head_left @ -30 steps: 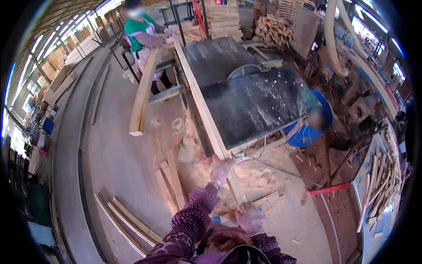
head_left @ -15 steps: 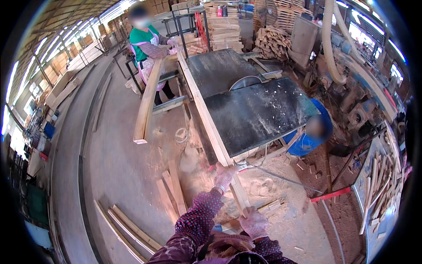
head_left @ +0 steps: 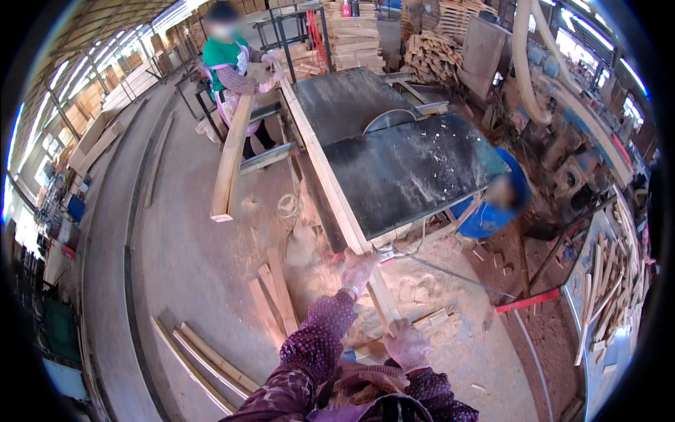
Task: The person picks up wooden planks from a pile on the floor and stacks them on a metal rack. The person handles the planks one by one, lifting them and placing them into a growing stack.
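Note:
A long, pale wooden board [head_left: 330, 190] runs along the left edge of the dark saw table [head_left: 415, 176], its near end overhanging toward me. My left hand [head_left: 360, 272], in a light glove, is closed around the board just past the table's near edge. Around its near end, my gloved right hand [head_left: 408, 345] is closed too. At the far end of the board stands a co-worker [head_left: 228, 63] in a green top and pink apron, with gloved hands at that end. The round saw blade [head_left: 389, 121] rises through the table, to the right of the board.
A thick timber [head_left: 233, 162] juts out left of the table. Loose boards [head_left: 274, 299] and several strips [head_left: 204, 362] lie on the floor. A blue barrel [head_left: 485, 218] stands at the table's right corner; offcuts [head_left: 605, 295] fill a metal-sided bin at right. A cable [head_left: 450, 278] crosses the sawdust.
The view has shifted slightly, so the table sits a little higher and further left. Both my hands keep their hold on the board, which stays along the table's left edge.

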Demonstrator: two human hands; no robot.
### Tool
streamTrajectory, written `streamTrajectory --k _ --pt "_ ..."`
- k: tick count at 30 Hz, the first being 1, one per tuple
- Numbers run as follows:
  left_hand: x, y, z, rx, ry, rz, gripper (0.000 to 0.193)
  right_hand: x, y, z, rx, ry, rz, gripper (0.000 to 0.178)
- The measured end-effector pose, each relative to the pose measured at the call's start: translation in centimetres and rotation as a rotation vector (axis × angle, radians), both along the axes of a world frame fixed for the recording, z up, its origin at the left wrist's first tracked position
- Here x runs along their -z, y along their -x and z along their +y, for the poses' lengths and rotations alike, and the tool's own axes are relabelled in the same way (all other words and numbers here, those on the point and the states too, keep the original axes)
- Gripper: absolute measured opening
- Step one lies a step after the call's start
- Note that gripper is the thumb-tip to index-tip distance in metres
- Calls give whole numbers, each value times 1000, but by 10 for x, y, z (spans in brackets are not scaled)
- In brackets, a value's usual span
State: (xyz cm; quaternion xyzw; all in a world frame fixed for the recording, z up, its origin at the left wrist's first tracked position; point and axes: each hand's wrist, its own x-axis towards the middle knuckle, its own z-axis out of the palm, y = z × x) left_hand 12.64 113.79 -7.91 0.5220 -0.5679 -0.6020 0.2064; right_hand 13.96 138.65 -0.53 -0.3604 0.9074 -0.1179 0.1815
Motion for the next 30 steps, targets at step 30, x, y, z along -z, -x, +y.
streamTrajectory --k 30 --pt "20 141 117 138 -362 269 13 -13 133 27 63 70 48 32"
